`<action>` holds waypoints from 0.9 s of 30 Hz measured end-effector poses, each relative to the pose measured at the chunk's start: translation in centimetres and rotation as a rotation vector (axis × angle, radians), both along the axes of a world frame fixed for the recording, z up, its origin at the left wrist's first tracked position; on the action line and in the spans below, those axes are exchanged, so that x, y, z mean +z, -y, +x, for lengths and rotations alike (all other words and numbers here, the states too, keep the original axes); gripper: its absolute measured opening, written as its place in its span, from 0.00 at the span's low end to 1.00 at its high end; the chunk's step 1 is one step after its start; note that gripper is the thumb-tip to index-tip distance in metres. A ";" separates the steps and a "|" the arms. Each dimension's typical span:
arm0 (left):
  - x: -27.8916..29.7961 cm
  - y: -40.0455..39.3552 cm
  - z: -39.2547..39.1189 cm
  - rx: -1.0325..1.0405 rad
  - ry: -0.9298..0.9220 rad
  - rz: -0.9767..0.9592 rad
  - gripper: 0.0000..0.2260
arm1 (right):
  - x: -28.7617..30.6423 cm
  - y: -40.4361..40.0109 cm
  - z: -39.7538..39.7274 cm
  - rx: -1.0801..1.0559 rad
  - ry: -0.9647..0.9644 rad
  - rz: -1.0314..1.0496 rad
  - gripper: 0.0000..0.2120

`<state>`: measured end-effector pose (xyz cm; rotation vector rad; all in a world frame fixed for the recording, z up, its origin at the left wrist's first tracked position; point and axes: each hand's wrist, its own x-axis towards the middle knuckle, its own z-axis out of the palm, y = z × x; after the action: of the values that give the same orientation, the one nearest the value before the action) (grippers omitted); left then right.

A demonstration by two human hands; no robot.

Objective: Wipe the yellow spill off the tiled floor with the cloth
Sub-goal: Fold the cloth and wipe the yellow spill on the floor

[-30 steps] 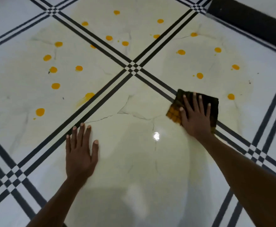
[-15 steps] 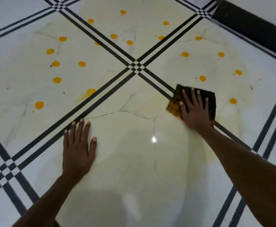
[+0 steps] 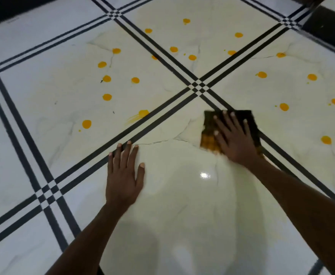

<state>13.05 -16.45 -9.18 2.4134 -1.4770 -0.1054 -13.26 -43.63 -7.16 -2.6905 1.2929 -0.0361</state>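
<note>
**Cloth flat under my right hand by the tile crossing**

My right hand point(image 3: 236, 139) presses the dark cloth point(image 3: 248, 120) onto the floor point(image 3: 43, 92), fingers straight and spread, just near of the crossing of black lines point(image 3: 198, 87). The cloth's near-left corner is stained yellow. My left hand point(image 3: 124, 175) lies flat on the tile, fingers straight, holding nothing. Yellow drops point(image 3: 86, 124) dot the tiles far left, far and right.

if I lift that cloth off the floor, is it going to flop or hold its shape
Probably flop: the cloth lies flat and thin under the right hand. Its near corner looks stained yellow, so it may drip. It likely slides easily on the glossy tiled floor.
</note>
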 end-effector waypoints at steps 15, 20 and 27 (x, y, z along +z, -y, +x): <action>-0.1 0.1 -0.1 0.209 -0.100 0.032 0.34 | 0.5 0.0 8.4 0.486 -0.043 0.057 0.28; -0.2 0.1 0.0 0.207 -0.082 0.041 0.33 | 0.2 -0.8 21.5 0.195 -0.012 0.054 0.34; 0.0 -0.2 0.0 0.253 -0.187 -0.065 0.35 | -0.3 -10.1 13.4 0.791 -0.034 -0.015 0.27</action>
<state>13.05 -16.23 -9.17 2.4397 -1.0698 -0.2158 0.09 -33.50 -7.46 -3.0098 0.1609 0.0932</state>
